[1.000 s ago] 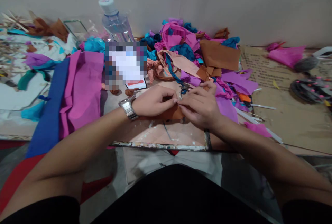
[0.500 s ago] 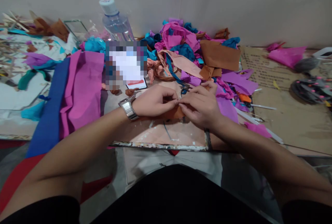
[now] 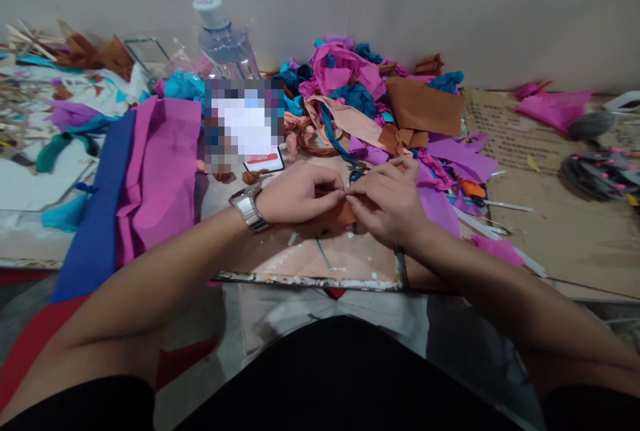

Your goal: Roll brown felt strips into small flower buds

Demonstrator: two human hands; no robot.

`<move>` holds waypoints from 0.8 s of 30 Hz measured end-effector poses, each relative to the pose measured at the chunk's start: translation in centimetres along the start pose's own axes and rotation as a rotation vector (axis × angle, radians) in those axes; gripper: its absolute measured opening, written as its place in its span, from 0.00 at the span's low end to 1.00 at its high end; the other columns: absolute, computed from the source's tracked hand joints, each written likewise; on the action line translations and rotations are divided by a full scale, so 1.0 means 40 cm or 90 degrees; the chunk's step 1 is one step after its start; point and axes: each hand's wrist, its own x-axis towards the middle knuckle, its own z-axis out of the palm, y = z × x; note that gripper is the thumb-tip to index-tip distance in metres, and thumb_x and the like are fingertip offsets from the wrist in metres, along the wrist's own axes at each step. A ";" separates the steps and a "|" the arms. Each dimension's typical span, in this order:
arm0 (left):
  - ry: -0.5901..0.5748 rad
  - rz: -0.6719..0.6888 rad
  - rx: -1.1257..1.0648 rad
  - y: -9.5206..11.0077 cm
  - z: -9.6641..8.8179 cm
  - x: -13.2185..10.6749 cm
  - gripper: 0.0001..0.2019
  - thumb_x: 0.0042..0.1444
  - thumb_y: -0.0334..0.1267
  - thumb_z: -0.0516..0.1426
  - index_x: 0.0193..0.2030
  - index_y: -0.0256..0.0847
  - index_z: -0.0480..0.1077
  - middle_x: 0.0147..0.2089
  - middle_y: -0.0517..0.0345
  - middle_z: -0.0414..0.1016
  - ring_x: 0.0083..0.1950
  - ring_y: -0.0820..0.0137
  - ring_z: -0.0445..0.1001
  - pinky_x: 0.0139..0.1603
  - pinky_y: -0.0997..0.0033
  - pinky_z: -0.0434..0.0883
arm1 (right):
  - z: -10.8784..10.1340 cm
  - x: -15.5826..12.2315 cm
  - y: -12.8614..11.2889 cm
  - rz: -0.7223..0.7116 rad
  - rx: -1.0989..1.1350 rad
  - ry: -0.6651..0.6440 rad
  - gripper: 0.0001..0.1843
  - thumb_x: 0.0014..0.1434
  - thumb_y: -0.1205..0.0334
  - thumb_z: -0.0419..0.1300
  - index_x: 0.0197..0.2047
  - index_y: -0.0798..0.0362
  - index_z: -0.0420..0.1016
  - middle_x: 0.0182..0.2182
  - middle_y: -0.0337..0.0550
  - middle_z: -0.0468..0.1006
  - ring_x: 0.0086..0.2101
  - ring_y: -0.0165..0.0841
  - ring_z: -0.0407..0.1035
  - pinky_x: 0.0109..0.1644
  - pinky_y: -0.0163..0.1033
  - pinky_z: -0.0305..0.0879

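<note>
My left hand [image 3: 305, 194], with a metal watch at the wrist, is closed with thumb and forefinger pinched on a piece of brown crepe paper [image 3: 345, 215]. My right hand [image 3: 385, 201] meets it fingertip to fingertip, pinching the same paper from the other side. Most of the paper is hidden under my hands, just above the table. Small pliers or scissors with a dark blue handle [image 3: 356, 174] lie just behind my fingers. Beyond them is a heap of crumpled pink, teal, peach and brown paper [image 3: 345, 78].
Left of my hands lie folded pink paper [image 3: 167, 158] and a blue sheet [image 3: 97, 211]. A phone [image 3: 264, 160], partly blurred out, and a water bottle [image 3: 227, 44] stand behind. Brown cardboard [image 3: 550, 238] covers the right side, with a dark pincushion-like object [image 3: 595, 174] on it.
Almost nothing differs. Both hands stay pinched together on the brown paper, with only a tiny shift of the fingers.
</note>
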 end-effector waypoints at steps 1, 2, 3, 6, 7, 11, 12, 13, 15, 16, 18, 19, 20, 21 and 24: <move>0.000 -0.001 -0.002 0.000 0.000 0.000 0.14 0.67 0.43 0.56 0.37 0.37 0.77 0.30 0.60 0.77 0.31 0.73 0.70 0.36 0.72 0.64 | 0.000 0.000 0.000 -0.001 -0.002 -0.001 0.03 0.68 0.61 0.63 0.42 0.46 0.79 0.38 0.34 0.87 0.42 0.39 0.75 0.59 0.55 0.51; 0.000 -0.002 -0.002 0.000 -0.001 -0.001 0.14 0.67 0.43 0.56 0.37 0.37 0.77 0.30 0.60 0.77 0.31 0.73 0.70 0.36 0.72 0.64 | 0.000 0.001 0.000 0.001 -0.003 -0.006 0.03 0.68 0.61 0.62 0.42 0.46 0.79 0.38 0.34 0.87 0.42 0.39 0.75 0.59 0.55 0.51; -0.001 -0.003 -0.002 0.000 -0.001 -0.001 0.14 0.67 0.43 0.56 0.37 0.37 0.78 0.30 0.61 0.77 0.31 0.73 0.70 0.35 0.72 0.64 | -0.001 0.001 0.000 0.005 -0.004 -0.013 0.03 0.68 0.61 0.62 0.41 0.46 0.79 0.38 0.35 0.87 0.43 0.39 0.75 0.59 0.55 0.51; -0.002 -0.002 0.006 0.001 0.000 0.000 0.14 0.67 0.43 0.56 0.37 0.37 0.78 0.30 0.61 0.77 0.30 0.73 0.70 0.35 0.72 0.64 | -0.001 0.002 -0.002 0.009 -0.003 -0.020 0.03 0.68 0.61 0.62 0.41 0.47 0.78 0.38 0.35 0.87 0.42 0.39 0.75 0.60 0.55 0.51; -0.001 0.001 0.009 0.001 0.001 0.000 0.14 0.67 0.43 0.56 0.37 0.37 0.78 0.29 0.61 0.77 0.30 0.73 0.69 0.35 0.72 0.63 | -0.001 0.002 -0.002 0.007 -0.002 -0.017 0.03 0.67 0.61 0.62 0.41 0.47 0.78 0.37 0.35 0.86 0.42 0.39 0.75 0.60 0.55 0.51; 0.002 0.013 0.013 0.004 0.005 0.000 0.14 0.68 0.43 0.55 0.37 0.38 0.78 0.29 0.61 0.76 0.29 0.74 0.69 0.34 0.72 0.63 | 0.000 0.004 -0.005 -0.005 -0.002 -0.006 0.03 0.68 0.62 0.61 0.41 0.48 0.77 0.35 0.37 0.85 0.41 0.38 0.75 0.59 0.54 0.51; 0.007 0.015 0.017 0.005 0.006 0.000 0.14 0.68 0.43 0.56 0.37 0.38 0.78 0.29 0.61 0.76 0.29 0.74 0.69 0.34 0.73 0.63 | -0.001 0.005 -0.006 -0.004 -0.003 -0.009 0.04 0.68 0.62 0.60 0.41 0.49 0.77 0.35 0.37 0.85 0.41 0.38 0.74 0.59 0.53 0.51; 0.013 0.017 0.023 0.005 0.006 -0.001 0.14 0.68 0.43 0.56 0.36 0.38 0.78 0.29 0.61 0.77 0.29 0.74 0.69 0.34 0.73 0.62 | -0.001 0.006 -0.006 -0.001 -0.002 -0.014 0.04 0.68 0.62 0.60 0.41 0.49 0.77 0.35 0.38 0.84 0.40 0.38 0.74 0.59 0.53 0.51; 0.027 0.024 0.040 0.006 0.008 -0.002 0.14 0.68 0.43 0.56 0.35 0.38 0.77 0.29 0.61 0.76 0.29 0.74 0.69 0.34 0.72 0.62 | -0.002 0.007 -0.007 0.010 0.001 -0.032 0.05 0.69 0.62 0.59 0.41 0.50 0.76 0.35 0.39 0.83 0.40 0.38 0.73 0.59 0.53 0.52; 0.034 0.029 0.050 0.005 0.009 -0.003 0.14 0.67 0.43 0.56 0.35 0.38 0.77 0.28 0.61 0.76 0.29 0.74 0.69 0.34 0.72 0.61 | -0.002 0.007 -0.008 0.015 0.004 -0.043 0.06 0.69 0.61 0.58 0.41 0.50 0.76 0.35 0.39 0.83 0.39 0.38 0.73 0.58 0.53 0.52; 0.041 0.042 0.066 0.004 0.010 -0.003 0.14 0.67 0.42 0.56 0.35 0.37 0.77 0.28 0.60 0.77 0.29 0.74 0.69 0.34 0.72 0.61 | -0.001 0.007 -0.007 0.017 0.012 -0.057 0.06 0.69 0.61 0.57 0.41 0.50 0.75 0.35 0.40 0.82 0.39 0.38 0.72 0.58 0.53 0.52; 0.044 0.048 0.072 0.003 0.011 -0.003 0.14 0.67 0.42 0.56 0.35 0.37 0.77 0.29 0.60 0.77 0.29 0.74 0.69 0.34 0.72 0.61 | -0.001 0.007 -0.006 0.015 0.016 -0.060 0.06 0.69 0.62 0.57 0.41 0.51 0.75 0.36 0.40 0.82 0.39 0.39 0.72 0.58 0.53 0.52; 0.046 0.053 0.076 0.003 0.011 -0.002 0.14 0.67 0.42 0.56 0.35 0.37 0.78 0.29 0.60 0.77 0.29 0.74 0.69 0.34 0.72 0.61 | 0.000 0.007 -0.006 0.012 0.019 -0.060 0.05 0.69 0.62 0.57 0.42 0.51 0.74 0.36 0.41 0.82 0.39 0.39 0.72 0.58 0.53 0.52; 0.048 0.055 0.078 0.002 0.012 -0.002 0.14 0.67 0.42 0.56 0.35 0.37 0.78 0.29 0.60 0.77 0.29 0.74 0.69 0.34 0.72 0.61 | 0.000 0.007 -0.005 0.009 0.022 -0.058 0.05 0.69 0.62 0.57 0.42 0.51 0.74 0.36 0.41 0.82 0.39 0.39 0.72 0.57 0.53 0.52; 0.052 0.046 0.064 0.004 0.013 -0.001 0.14 0.67 0.43 0.57 0.35 0.37 0.78 0.28 0.61 0.77 0.28 0.75 0.68 0.33 0.72 0.61 | 0.001 0.008 -0.004 0.007 0.024 -0.052 0.04 0.69 0.62 0.57 0.42 0.50 0.73 0.36 0.41 0.82 0.39 0.39 0.73 0.56 0.53 0.53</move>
